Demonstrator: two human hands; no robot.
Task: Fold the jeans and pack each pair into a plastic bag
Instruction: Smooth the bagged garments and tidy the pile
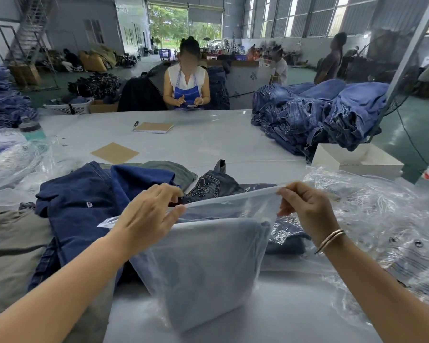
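Observation:
A folded pair of pale blue jeans [203, 268] sits inside a clear plastic bag [233, 206] held upright above the table's near edge. My left hand [149, 214] pinches the bag's top edge at its left end, and my right hand [305, 206] pinches the same edge at its right end, stretching it taut. Behind the bag lie loose dark blue jeans [84, 201] and an embroidered dark pair [208, 184].
Empty plastic bags [382, 224] are heaped at the right, bagged jeans [8, 154] at the left. A tall stack of blue jeans [320, 115] fills the far right of the white table [208, 142], beside a white box [357, 159]. A person sits opposite; a notebook [154, 127] and card [114, 152] lie between.

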